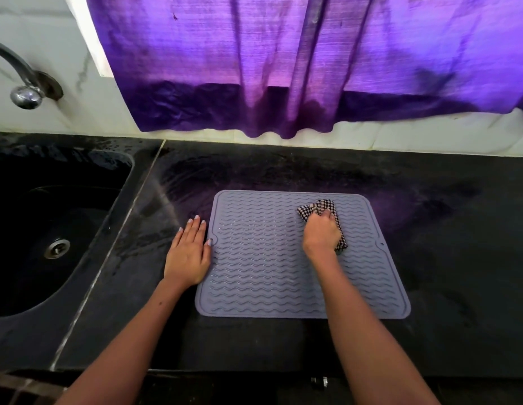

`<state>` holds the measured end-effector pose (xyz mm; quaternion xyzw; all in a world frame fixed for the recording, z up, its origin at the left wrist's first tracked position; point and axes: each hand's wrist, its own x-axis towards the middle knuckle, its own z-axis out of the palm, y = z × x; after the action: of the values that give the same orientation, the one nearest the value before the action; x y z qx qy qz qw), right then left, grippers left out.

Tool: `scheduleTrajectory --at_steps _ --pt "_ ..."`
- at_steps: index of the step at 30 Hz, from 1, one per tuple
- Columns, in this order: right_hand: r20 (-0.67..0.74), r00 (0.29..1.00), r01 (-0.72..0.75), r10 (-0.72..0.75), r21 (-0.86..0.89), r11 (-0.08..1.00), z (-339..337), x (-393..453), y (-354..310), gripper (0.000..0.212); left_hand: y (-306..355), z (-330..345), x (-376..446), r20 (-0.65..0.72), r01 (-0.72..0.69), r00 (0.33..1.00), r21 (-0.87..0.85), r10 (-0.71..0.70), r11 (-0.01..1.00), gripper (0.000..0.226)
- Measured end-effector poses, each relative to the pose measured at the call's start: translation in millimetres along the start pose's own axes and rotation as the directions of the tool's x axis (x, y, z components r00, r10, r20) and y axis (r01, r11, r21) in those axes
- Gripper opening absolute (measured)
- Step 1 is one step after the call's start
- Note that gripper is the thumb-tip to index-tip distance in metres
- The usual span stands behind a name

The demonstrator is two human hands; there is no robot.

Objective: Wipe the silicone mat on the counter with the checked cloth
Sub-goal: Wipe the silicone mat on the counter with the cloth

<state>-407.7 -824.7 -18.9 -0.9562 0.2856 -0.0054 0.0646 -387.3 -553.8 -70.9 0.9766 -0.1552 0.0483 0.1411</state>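
Head view: a grey silicone mat [263, 258] with wavy ridges lies flat on the black worktop [444, 273], a little right of the frame's centre. On the upper right part of the mat sits the checked cloth [321, 206], bunched into a wad, black and white, with its ends showing above and to the lower right of the hand that holds it. The right hand [321, 233] presses down on the cloth with its fingers [327, 214] curled and clamped over the wad, knuckles up, the forearm running to the lower right of the frame. The left hand [187, 255] lies palm down and flat at the mat's left edge, fingers straight and close together, gripping nothing; most of the hand rests on the worktop, and the thumb tip touches the mat's rim near a small notch.

At the left of the frame a dark sink [29, 229] is sunk into the worktop, with a metal drain [57, 248] in its bottom. Above it, in the upper left, a curved metal tap [23, 83] comes out of the pale wall. A purple curtain [283, 68] hangs across the top of the frame, its hem ending just above the back edge of the worktop
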Motion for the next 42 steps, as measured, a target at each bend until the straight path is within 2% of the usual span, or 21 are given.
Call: scheduleTrajectory --at_steps 6,8,13,17,20,22,30,32,34,36,38,40,42 --pt "0.027 0.999 0.022 -0.02 -0.097 0.995 -6 -3 -11 0.039 -1 1 0 0.011 0.006 1.0 0.011 -0.006 1.0 0.077" --pt "0.013 1.0 0.012 -0.011 -0.04 0.999 -15 -1 -11 0.037 -1 0 0 0.013 0.006 1.0 0.015 -0.007 1.0 0.078" --pt "0.016 0.982 -0.186 0.186 0.199 0.962 -39 0 -14 0.028 0 -2 0 0.013 0.005 1.0 0.009 -0.005 1.0 0.078" --pt "-0.017 0.999 -0.027 0.03 0.172 0.985 -20 -28 -43 0.029 -1 -2 0 0.017 0.005 1.0 -0.001 -0.005 1.0 0.078" --pt "-0.026 0.989 0.145 -0.143 0.082 0.986 8 -40 -49 0.038 -1 -1 0 0.022 0.005 1.0 -0.003 -0.005 1.0 0.078" --pt "-0.02 0.981 0.191 -0.191 0.018 0.981 15 -39 -45 0.042 -1 -1 1 0.026 0.005 1.0 -0.002 -0.005 1.0 0.079" --pt "0.043 0.981 0.189 -0.188 -0.014 0.982 -9 -33 -48 0.033 0 -1 0 0.045 0.003 0.999 0.017 -0.004 1.0 0.079" --pt "0.067 0.989 0.129 -0.132 0.052 0.99 -26 -24 -48 0.031 0 -2 1 0.052 0.007 0.999 0.015 -0.008 1.0 0.08" --pt "0.102 0.994 0.009 -0.027 0.167 0.986 -40 -14 -50 0.03 0 -3 1 0.051 0.01 0.999 0.012 -0.011 1.0 0.08" --pt "0.076 0.996 -0.063 0.045 0.259 0.964 -46 -13 -55 0.028 1 -3 0 0.051 0.012 0.999 0.008 -0.013 1.0 0.08" --pt "0.002 1.0 -0.015 0.015 0.226 0.974 -43 -22 -65 0.027 1 -3 0 0.049 0.017 0.999 -0.004 -0.017 1.0 0.08" --pt "-0.048 0.995 0.097 -0.09 0.159 0.983 -33 -34 -75 0.028 0 -3 0 0.051 0.018 0.999 -0.013 -0.017 1.0 0.08" --pt "-0.007 0.978 0.206 -0.207 0.098 0.974 -17 -44 -82 0.03 0 -3 0 0.057 0.014 0.998 -0.01 -0.014 1.0 0.081"
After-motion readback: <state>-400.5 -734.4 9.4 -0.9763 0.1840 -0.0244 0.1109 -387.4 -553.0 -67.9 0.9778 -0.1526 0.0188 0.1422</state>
